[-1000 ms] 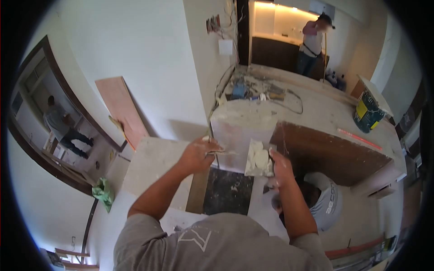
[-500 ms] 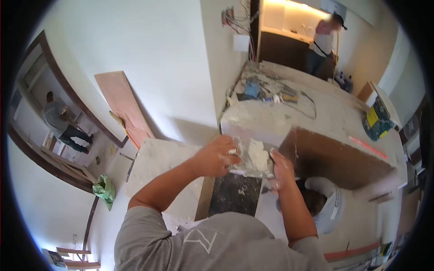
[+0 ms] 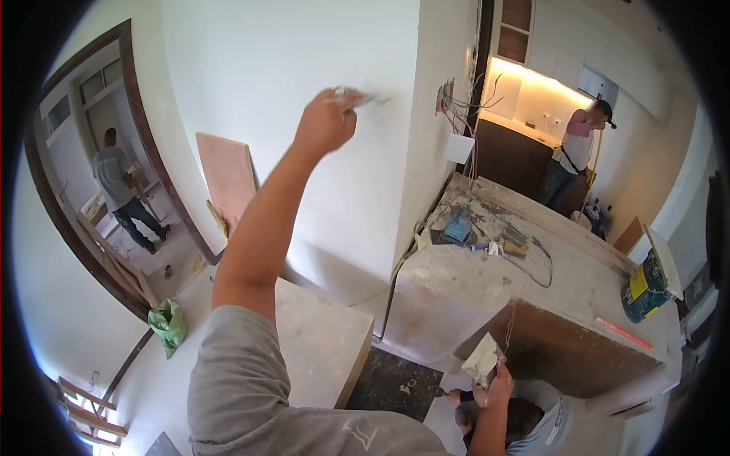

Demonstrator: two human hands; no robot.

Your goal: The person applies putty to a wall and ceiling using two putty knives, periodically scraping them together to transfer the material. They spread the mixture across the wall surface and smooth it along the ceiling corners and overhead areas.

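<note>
My left hand [image 3: 328,120] is raised to the white wall [image 3: 304,45], its fingers closed around a putty knife [image 3: 370,99]. The thin blade appears to meet the wall beside a faint grey smear. Lower right, my right hand [image 3: 496,386] grips a flat putty board [image 3: 484,360] by its near edge. Pale putty coats the top of the board. It is held in front of the open brown cabinet side, above a crouching person.
A crouching person [image 3: 544,418] works close to my right arm. Wires [image 3: 458,114] hang from a wall box. The dusty counter [image 3: 563,235] bears tools and a green bucket [image 3: 645,287]. Boards lean on the wall; a green sack [image 3: 167,328] sits left. Two more people stand farther off.
My left hand has gone from the putty board up and left to the wall with the putty knife. My right hand has lowered the board. The view has shifted.
</note>
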